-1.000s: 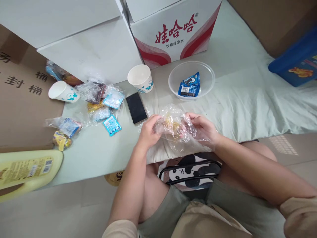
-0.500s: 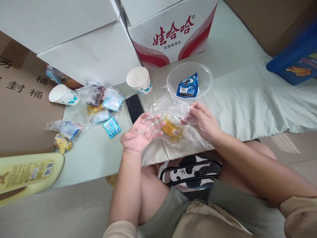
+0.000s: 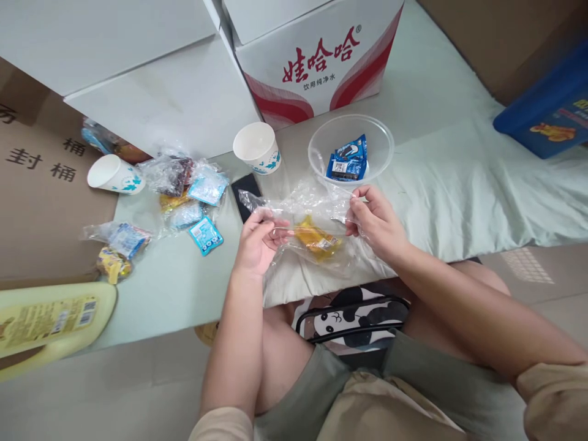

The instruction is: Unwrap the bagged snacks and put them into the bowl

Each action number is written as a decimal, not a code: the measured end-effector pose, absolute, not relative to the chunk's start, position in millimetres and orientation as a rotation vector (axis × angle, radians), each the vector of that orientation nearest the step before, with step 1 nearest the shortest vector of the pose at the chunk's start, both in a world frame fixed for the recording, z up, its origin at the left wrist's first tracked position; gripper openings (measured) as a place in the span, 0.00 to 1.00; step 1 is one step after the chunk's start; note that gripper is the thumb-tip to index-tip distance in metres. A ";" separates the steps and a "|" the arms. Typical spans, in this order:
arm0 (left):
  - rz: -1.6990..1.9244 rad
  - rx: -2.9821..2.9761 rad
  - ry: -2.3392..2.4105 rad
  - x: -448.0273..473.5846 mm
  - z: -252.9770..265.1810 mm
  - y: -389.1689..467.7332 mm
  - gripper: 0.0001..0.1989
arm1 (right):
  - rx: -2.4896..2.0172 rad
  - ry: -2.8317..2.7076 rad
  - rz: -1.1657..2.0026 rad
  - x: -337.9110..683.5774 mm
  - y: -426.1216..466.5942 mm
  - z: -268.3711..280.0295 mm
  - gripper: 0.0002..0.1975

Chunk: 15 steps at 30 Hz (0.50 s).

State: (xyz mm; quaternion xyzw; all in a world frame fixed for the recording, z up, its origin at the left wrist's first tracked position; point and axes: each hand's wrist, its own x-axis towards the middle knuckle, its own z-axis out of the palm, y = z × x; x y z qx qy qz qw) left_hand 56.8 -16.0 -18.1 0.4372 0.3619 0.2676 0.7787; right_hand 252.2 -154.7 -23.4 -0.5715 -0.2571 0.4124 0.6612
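A clear plastic bag (image 3: 312,199) is stretched between my two hands above the front edge of the cloth-covered surface. Inside it, low down, lies a yellow snack packet (image 3: 316,237). My left hand (image 3: 260,242) pinches the left side of the bag between thumb and fingers. On the right side, my right hand (image 3: 374,220) grips the bag's edge with bent fingers. Just behind the bag stands a clear plastic bowl (image 3: 381,160) holding blue packets (image 3: 348,160). A black phone (image 3: 246,195) lies by my left hand, partly covered by the bag.
One paper cup (image 3: 257,147) stands upright behind the phone; another paper cup (image 3: 116,174) tilts at left. Bagged packets (image 3: 184,184) and a blue packet (image 3: 206,235) lie between. White cartons (image 3: 316,67) line the back. A yellow jug (image 3: 55,318) and blue container (image 3: 546,104) flank the surface.
My left hand was spread open against the bag; now its fingers have closed on the bag's side. The bag is pulled wider, its left end reaching over the phone.
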 end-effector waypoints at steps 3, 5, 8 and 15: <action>0.664 0.921 0.789 57.7 -18.1 -15.4 0.18 | -1.282 -0.588 0.943 251.4 -153.6 -25.3 0.23; 0.665 0.890 0.741 60.0 -18.9 -20.0 0.22 | -1.294 -0.561 0.937 250.8 -152.2 -26.8 0.25; 0.512 0.959 0.649 64.2 -23.0 -29.7 0.41 | -1.280 -0.508 0.906 249.7 -150.2 -26.7 0.26; 0.699 1.209 0.744 63.9 -38.8 -22.8 0.36 | -1.260 -0.487 0.884 250.0 -151.7 -24.2 0.27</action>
